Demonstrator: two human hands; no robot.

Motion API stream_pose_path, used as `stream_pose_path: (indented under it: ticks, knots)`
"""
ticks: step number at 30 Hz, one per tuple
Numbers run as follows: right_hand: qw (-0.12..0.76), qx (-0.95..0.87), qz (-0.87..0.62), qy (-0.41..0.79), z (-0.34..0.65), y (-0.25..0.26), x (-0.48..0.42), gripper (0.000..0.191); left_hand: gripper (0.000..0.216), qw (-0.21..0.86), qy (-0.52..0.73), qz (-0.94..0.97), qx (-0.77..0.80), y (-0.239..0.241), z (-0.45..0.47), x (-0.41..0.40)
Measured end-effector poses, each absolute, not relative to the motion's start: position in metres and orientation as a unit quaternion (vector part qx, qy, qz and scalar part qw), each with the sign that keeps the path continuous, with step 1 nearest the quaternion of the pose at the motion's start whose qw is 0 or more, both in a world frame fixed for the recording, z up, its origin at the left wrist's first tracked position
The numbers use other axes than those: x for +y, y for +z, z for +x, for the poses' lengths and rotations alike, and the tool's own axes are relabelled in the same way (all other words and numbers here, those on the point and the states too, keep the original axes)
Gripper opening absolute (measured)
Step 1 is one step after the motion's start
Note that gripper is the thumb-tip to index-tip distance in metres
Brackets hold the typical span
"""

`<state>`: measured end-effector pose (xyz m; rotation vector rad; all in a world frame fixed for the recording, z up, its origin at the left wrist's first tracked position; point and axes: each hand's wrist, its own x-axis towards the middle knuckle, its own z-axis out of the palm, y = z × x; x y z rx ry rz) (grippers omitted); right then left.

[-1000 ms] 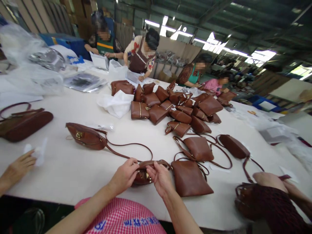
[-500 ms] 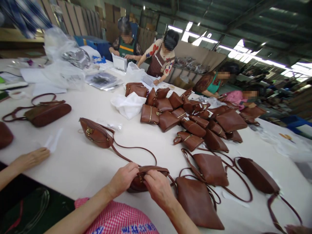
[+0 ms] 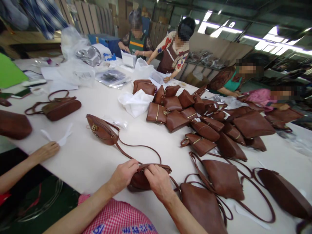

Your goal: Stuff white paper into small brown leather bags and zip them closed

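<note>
On my feed, left hand (image 3: 123, 175) and right hand (image 3: 159, 180) both grip the top edge of a brown bag (image 3: 140, 182) at the near side of the tabletop (image 3: 85, 162). Clasped bag (image 3: 107, 134) lies beyond, strap (image 3: 143, 146) looping toward the held one.

The bare left forearm (image 3: 80, 209) slants up and rightward from the bottom of the view, its wrist nearly straight, to a bare left hand (image 3: 123, 177) with the back turned up and the bent fingers (image 3: 132, 164) drawn together. The bare right forearm (image 3: 186, 214) slants up and leftward to a bare right hand (image 3: 159, 182), knuckles up, fingers curled under and tips hidden. Both hands sit close together, a narrow gap between them, in a matching pinching pose.
</note>
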<state>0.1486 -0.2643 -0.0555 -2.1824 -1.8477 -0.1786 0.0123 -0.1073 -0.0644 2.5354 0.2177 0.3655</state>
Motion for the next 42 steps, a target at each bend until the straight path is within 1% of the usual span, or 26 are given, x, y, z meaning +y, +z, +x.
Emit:
stream_pose_path:
  ticks: [3, 7, 11, 13, 16, 19, 23, 27, 31, 33, 36, 39, 42]
  knots:
    - [0.166, -0.602, -0.778, -0.062, 0.160, -0.058, -0.281, 0.020, 0.022, 0.273, 0.153, 0.943, 0.114, -0.062, 0.012, -0.103]
    - [0.224, -0.570, -0.791, -0.008, 0.162, -0.059, -0.286, 0.015, 0.018, 0.269, 0.162, 0.938, 0.143, -0.054, 0.016, -0.103]
    - [0.213, -0.583, -0.784, -0.014, 0.153, -0.058, -0.275, 0.016, 0.017, 0.224, 0.138, 0.938, 0.224, -0.047, 0.020, -0.111]
    - [0.197, -0.601, -0.774, -0.028, 0.149, -0.056, -0.269, 0.016, 0.017, 0.190, 0.114, 0.943, 0.247, -0.046, 0.019, -0.116]
    - [0.195, -0.631, -0.751, -0.019, 0.142, -0.051, -0.261, 0.014, 0.015, 0.162, 0.089, 0.943, 0.278, -0.043, 0.017, -0.119]
    - [0.216, -0.639, -0.738, 0.002, 0.135, -0.049, -0.248, 0.011, 0.013, 0.187, 0.074, 0.923, 0.327, -0.036, 0.016, -0.117]
    - [0.235, -0.588, -0.774, 0.019, 0.127, -0.053, -0.226, 0.009, 0.015, 0.267, 0.057, 0.890, 0.365, -0.024, 0.013, -0.114]
    - [0.215, -0.569, -0.793, 0.033, 0.124, -0.056, -0.213, 0.010, 0.016, 0.325, 0.063, 0.867, 0.374, -0.020, 0.009, -0.113]
    - [0.182, -0.578, -0.794, 0.056, 0.123, -0.054, -0.206, 0.017, 0.016, 0.345, 0.067, 0.857, 0.378, -0.019, 0.006, -0.114]
    - [0.181, -0.573, -0.797, 0.062, 0.121, -0.056, -0.204, 0.016, 0.014, 0.334, 0.078, 0.867, 0.361, -0.018, 0.004, -0.116]
    - [0.209, -0.584, -0.781, 0.068, 0.120, -0.063, -0.204, 0.018, 0.012, 0.296, 0.092, 0.898, 0.313, -0.019, -0.001, -0.123]
    - [0.234, -0.601, -0.760, 0.079, 0.120, -0.071, -0.208, 0.023, 0.015, 0.245, 0.092, 0.921, 0.290, -0.028, -0.006, -0.129]
    - [0.237, -0.611, -0.748, 0.104, 0.119, -0.069, -0.210, 0.022, 0.016, 0.210, 0.098, 0.929, 0.289, -0.040, -0.006, -0.131]
